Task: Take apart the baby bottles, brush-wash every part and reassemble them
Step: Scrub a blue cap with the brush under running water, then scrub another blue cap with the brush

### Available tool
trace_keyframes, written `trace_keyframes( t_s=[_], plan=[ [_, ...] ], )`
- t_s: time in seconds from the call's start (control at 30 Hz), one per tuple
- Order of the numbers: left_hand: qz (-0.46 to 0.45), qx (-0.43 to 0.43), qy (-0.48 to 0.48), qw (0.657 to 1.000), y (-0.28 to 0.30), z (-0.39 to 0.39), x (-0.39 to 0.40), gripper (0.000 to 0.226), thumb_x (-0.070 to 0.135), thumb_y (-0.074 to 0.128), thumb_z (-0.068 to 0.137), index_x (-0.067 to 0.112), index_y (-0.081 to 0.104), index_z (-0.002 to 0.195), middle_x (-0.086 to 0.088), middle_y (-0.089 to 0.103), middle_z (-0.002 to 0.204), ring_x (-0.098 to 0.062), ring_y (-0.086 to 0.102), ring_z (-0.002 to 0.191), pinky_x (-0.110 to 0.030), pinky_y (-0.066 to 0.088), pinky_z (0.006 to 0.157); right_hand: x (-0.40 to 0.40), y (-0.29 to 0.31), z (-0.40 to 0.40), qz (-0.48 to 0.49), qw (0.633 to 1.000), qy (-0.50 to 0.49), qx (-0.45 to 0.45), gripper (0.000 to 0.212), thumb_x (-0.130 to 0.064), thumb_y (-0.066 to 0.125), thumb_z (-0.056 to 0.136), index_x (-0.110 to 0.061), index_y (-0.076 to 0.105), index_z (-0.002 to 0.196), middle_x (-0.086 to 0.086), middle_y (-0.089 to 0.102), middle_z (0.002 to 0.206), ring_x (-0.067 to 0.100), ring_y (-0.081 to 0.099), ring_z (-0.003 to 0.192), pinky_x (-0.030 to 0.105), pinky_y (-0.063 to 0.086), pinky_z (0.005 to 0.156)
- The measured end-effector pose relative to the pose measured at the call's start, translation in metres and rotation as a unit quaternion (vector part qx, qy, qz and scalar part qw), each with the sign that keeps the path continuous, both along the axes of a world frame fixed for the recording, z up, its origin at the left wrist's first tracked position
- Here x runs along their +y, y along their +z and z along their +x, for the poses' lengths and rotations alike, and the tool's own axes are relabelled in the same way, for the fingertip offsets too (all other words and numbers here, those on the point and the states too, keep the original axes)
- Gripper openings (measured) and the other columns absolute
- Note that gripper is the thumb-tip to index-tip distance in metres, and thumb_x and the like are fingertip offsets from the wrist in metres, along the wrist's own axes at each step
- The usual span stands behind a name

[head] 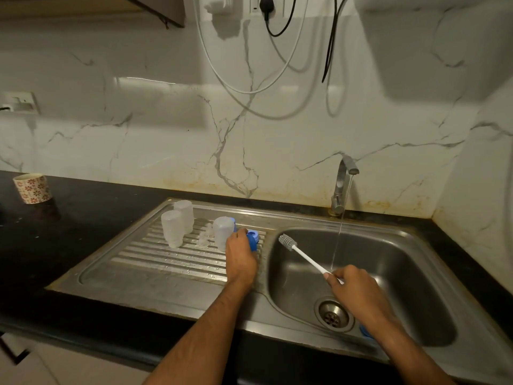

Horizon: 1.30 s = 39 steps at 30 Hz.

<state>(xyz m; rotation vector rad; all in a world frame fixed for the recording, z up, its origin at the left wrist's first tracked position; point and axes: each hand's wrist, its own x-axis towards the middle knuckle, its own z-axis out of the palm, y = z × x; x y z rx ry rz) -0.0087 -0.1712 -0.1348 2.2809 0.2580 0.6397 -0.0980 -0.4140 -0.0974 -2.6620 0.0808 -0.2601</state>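
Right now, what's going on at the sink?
A person is mid-wash on baby bottle parts. The left hand grips a blue ring on the drainboard, beside three upturned clear bottles and some small clear teats. The right hand holds a brush over the basin, bristles up and away from the stream. The tap is running. Nothing is reassembled yet.

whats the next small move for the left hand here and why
Probably lift the blue ring off the drainboard and carry it right, under the running water. The left hand already grips it, the right hand holds the brush over the basin, and the tap is on.
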Motion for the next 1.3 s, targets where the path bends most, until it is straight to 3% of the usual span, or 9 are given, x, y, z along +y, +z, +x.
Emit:
trace_keyframes(
  t_s=[0.23, 0.43, 0.57, 0.7, 0.8, 0.87, 1.0, 1.2, 1.3],
  plan=[
    [-0.009, -0.017, 0.006, 1.0, 0.009, 0.002, -0.002, 0.04, 0.007, 0.077, 0.086, 0.022, 0.057, 0.118, 0.001, 0.066, 0.114, -0.017, 0.066, 0.106, -0.037, 0.059, 0.092, -0.003, 0.0, 0.002, -0.005, 1.0, -0.019, 0.001, 0.037, -0.059, 0.055, 0.096, -0.027, 0.073, 0.091, -0.008, 0.069, 0.077, 0.012, 0.066, 0.073, 0.04, 0.06, 0.071],
    [-0.003, -0.046, -0.016, 0.999, 0.028, 0.001, -0.01, 0.05, 0.009, 0.074, 0.088, 0.014, 0.055, 0.134, -0.005, 0.06, 0.133, -0.02, 0.058, 0.121, -0.032, 0.048, 0.102, -0.006, 0.014, 0.0, -0.005, 1.0, -0.021, 0.006, 0.034, -0.055, 0.057, 0.097, -0.028, 0.076, 0.092, -0.007, 0.068, 0.072, 0.015, 0.066, 0.069, 0.041, 0.06, 0.069],
    [0.012, -0.046, -0.076, 0.996, 0.024, -0.002, -0.029, 0.045, 0.014, 0.072, 0.091, 0.017, 0.055, 0.133, -0.002, 0.06, 0.133, -0.02, 0.055, 0.125, -0.032, 0.043, 0.107, -0.019, 0.023, -0.01, 0.001, 0.999, -0.031, 0.012, 0.032, -0.053, 0.057, 0.098, -0.028, 0.076, 0.094, -0.006, 0.067, 0.071, 0.019, 0.067, 0.07, 0.041, 0.06, 0.069],
    [0.078, -0.033, -0.168, 0.982, 0.013, -0.005, -0.061, 0.043, 0.017, 0.076, 0.086, 0.02, 0.06, 0.126, 0.001, 0.063, 0.125, -0.015, 0.058, 0.117, -0.031, 0.049, 0.103, -0.043, 0.027, -0.022, -0.003, 0.998, -0.066, 0.021, 0.033, -0.05, 0.057, 0.1, -0.023, 0.075, 0.094, -0.006, 0.064, 0.071, 0.012, 0.061, 0.066, 0.029, 0.046, 0.056],
    [0.102, -0.017, -0.228, 0.968, 0.008, -0.004, -0.09, 0.049, 0.016, 0.079, 0.083, 0.019, 0.062, 0.129, 0.0, 0.063, 0.127, -0.013, 0.06, 0.118, -0.027, 0.048, 0.103, -0.063, 0.026, -0.026, 0.019, 0.996, -0.089, 0.018, 0.031, -0.049, 0.058, 0.099, -0.023, 0.074, 0.095, -0.005, 0.065, 0.075, 0.013, 0.062, 0.071, 0.032, 0.051, 0.063],
    [0.122, -0.001, -0.27, 0.955, 0.007, -0.001, -0.109, 0.047, 0.017, 0.081, 0.082, 0.018, 0.065, 0.125, 0.0, 0.066, 0.124, -0.014, 0.062, 0.114, -0.027, 0.049, 0.1, -0.078, 0.026, -0.027, 0.034, 0.994, -0.102, 0.024, 0.032, -0.051, 0.058, 0.098, -0.023, 0.072, 0.093, -0.005, 0.067, 0.078, 0.015, 0.063, 0.074, 0.036, 0.056, 0.071],
    [0.17, 0.04, -0.362, 0.916, 0.002, 0.01, -0.149, 0.039, 0.02, 0.083, 0.078, 0.015, 0.069, 0.114, -0.001, 0.07, 0.112, -0.017, 0.065, 0.104, -0.019, 0.045, 0.085, -0.108, 0.021, -0.025, 0.042, 0.991, -0.121, 0.036, 0.033, -0.051, 0.057, 0.098, -0.023, 0.072, 0.09, -0.003, 0.068, 0.078, 0.014, 0.063, 0.075, 0.032, 0.053, 0.07],
    [0.255, 0.101, -0.481, 0.833, -0.012, 0.035, -0.198, 0.045, 0.018, 0.083, 0.08, 0.011, 0.068, 0.122, -0.004, 0.069, 0.118, -0.017, 0.064, 0.104, -0.024, 0.049, 0.086, -0.135, 0.018, -0.004, 0.068, 0.988, -0.137, 0.031, 0.03, -0.048, 0.06, 0.097, -0.022, 0.073, 0.09, -0.001, 0.071, 0.083, 0.016, 0.065, 0.079, 0.035, 0.055, 0.077],
    [0.301, 0.133, -0.516, 0.791, -0.03, 0.049, -0.217, 0.052, 0.02, 0.085, 0.078, 0.01, 0.066, 0.125, -0.005, 0.068, 0.12, -0.019, 0.064, 0.104, -0.02, 0.045, 0.082, -0.143, 0.012, 0.007, 0.057, 0.99, -0.127, 0.032, 0.031, -0.046, 0.059, 0.099, -0.02, 0.074, 0.09, -0.001, 0.069, 0.081, 0.014, 0.062, 0.075, 0.031, 0.051, 0.07]
  ],
)
